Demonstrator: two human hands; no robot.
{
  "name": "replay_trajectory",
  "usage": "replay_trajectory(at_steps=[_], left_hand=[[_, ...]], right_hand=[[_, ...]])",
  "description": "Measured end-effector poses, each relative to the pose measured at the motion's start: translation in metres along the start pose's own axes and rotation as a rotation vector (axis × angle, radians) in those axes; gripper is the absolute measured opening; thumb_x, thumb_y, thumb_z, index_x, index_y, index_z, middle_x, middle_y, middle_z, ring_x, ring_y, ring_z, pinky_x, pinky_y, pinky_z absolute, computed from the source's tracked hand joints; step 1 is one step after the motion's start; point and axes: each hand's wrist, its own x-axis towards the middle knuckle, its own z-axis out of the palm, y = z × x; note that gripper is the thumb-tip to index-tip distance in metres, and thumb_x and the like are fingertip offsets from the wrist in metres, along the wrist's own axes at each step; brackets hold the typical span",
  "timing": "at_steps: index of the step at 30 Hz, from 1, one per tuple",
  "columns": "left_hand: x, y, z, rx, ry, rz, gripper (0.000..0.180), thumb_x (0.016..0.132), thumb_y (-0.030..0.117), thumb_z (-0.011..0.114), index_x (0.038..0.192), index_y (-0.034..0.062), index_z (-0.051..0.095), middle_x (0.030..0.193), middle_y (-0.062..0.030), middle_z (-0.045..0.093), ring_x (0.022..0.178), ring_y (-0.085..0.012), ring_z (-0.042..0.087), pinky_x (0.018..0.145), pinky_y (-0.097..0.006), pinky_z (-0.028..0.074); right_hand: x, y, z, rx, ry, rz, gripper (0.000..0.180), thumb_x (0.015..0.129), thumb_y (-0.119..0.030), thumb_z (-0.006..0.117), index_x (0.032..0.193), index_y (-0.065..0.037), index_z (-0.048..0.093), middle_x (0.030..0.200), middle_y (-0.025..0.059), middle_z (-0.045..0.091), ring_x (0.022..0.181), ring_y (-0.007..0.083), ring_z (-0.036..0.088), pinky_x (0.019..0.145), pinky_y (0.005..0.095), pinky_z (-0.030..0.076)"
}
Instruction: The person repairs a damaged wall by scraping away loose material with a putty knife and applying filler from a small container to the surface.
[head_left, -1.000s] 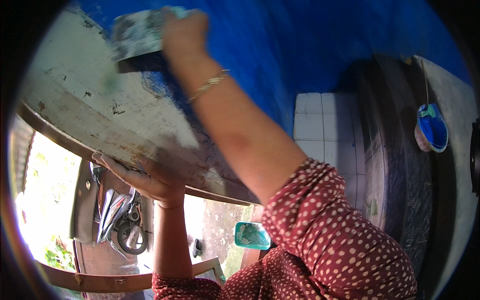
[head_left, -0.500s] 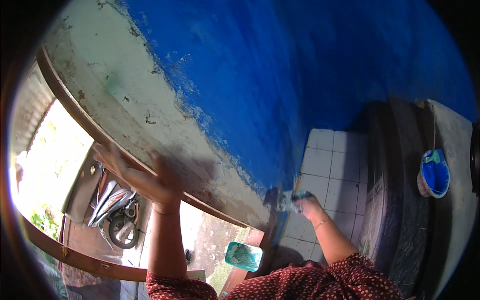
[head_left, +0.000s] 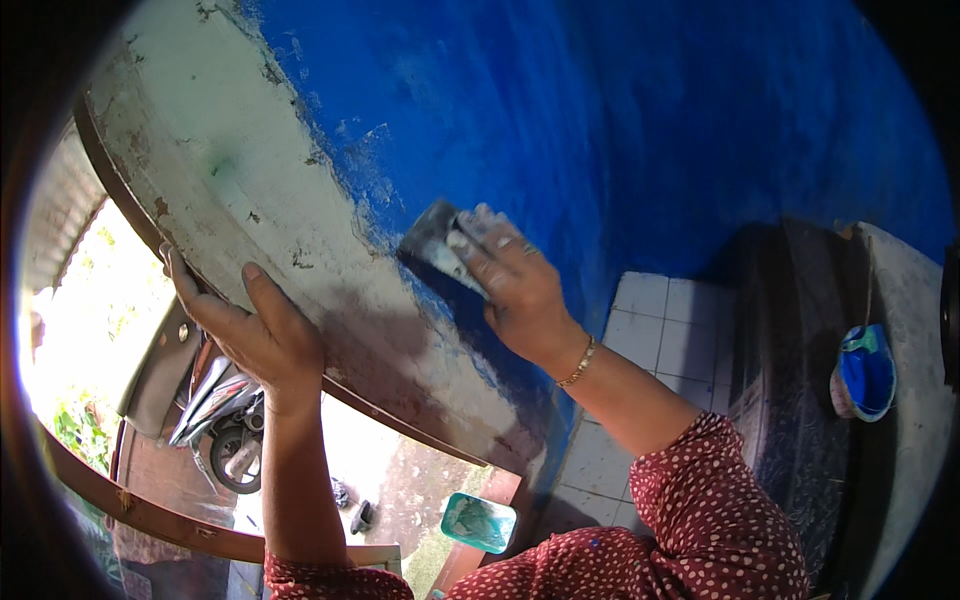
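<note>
A flat putty scraper (head_left: 440, 245), grey and smeared with white, lies against the wall where blue paint (head_left: 480, 130) meets a rough whitish plaster band (head_left: 240, 180). My right hand (head_left: 510, 285) grips the scraper, fingers pressed over its back, with white residue on the fingertips. My left hand (head_left: 255, 335) holds nothing; its fingers are spread, with the fingertips at the wooden window frame (head_left: 125, 175) along the plaster. Whether they press on the wood I cannot tell. Below, a green tub (head_left: 480, 522) with whitish paste inside rests on the wooden sill.
A bowl-shaped container (head_left: 865, 375) with blue paint stands on a surface at the right, beside dark furniture (head_left: 780, 400). White floor tiles (head_left: 640, 320) show below the wall. Through the window opening a parked motorcycle (head_left: 228, 420) is visible.
My right hand has carried the scraper from the wall's lower corner up and left to the plaster edge. My left hand has shifted slightly left and down, still spread.
</note>
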Motion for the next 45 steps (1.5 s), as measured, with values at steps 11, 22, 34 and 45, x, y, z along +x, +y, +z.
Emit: replay_trajectory(at_steps=[11, 22, 34, 45], left_hand=[[-0.003, -0.009, 0.000, 0.000, -0.011, 0.120, 0.061, 0.090, 0.013, 0.042, 0.138, -0.0144, 0.015, 0.133, -0.0334, 0.031, 0.125, -0.0395, 0.035, 0.107, -0.048, 0.023], [0.004, -0.009, -0.004, -0.077, -0.005, 0.141, 0.060, 0.091, 0.011, 0.041, 0.138, -0.0150, 0.016, 0.134, -0.0335, 0.032, 0.126, -0.0392, 0.036, 0.106, -0.046, 0.026], [-0.005, 0.003, 0.010, -0.062, -0.001, -0.012, 0.062, 0.092, 0.021, 0.042, 0.139, -0.0126, 0.018, 0.137, -0.0317, 0.030, 0.125, -0.0388, 0.036, 0.106, -0.046, 0.028], [-0.005, 0.001, 0.010, 0.058, 0.046, 0.123, 0.063, 0.093, 0.025, 0.047, 0.140, -0.0091, 0.023, 0.140, -0.0273, 0.030, 0.129, -0.0370, 0.035, 0.108, -0.043, 0.027]], right_hand=[[0.121, 0.019, 0.066, 0.116, 0.202, -0.246, 0.063, 0.058, 0.013, 0.062, 0.119, -0.002, 0.056, 0.125, 0.0196, 0.055, 0.124, 0.0366, 0.048, 0.102, 0.0437, 0.042], [-0.027, 0.040, 0.060, 0.208, -0.191, -0.147, 0.057, 0.068, 0.008, 0.062, 0.124, 0.001, 0.052, 0.143, 0.0234, 0.036, 0.137, 0.0377, 0.029, 0.113, 0.0515, 0.023], [0.251, 0.094, 0.043, 0.161, 0.346, -0.034, 0.030, 0.077, -0.014, 0.058, 0.103, 0.001, 0.063, 0.106, 0.0241, 0.060, 0.100, 0.0383, 0.059, 0.084, 0.0433, 0.046], [-0.371, 0.138, -0.013, -0.190, -1.285, 0.381, 0.038, 0.078, 0.000, 0.049, 0.110, -0.010, 0.065, 0.103, 0.0163, 0.066, 0.096, 0.0319, 0.063, 0.083, 0.0417, 0.050]])
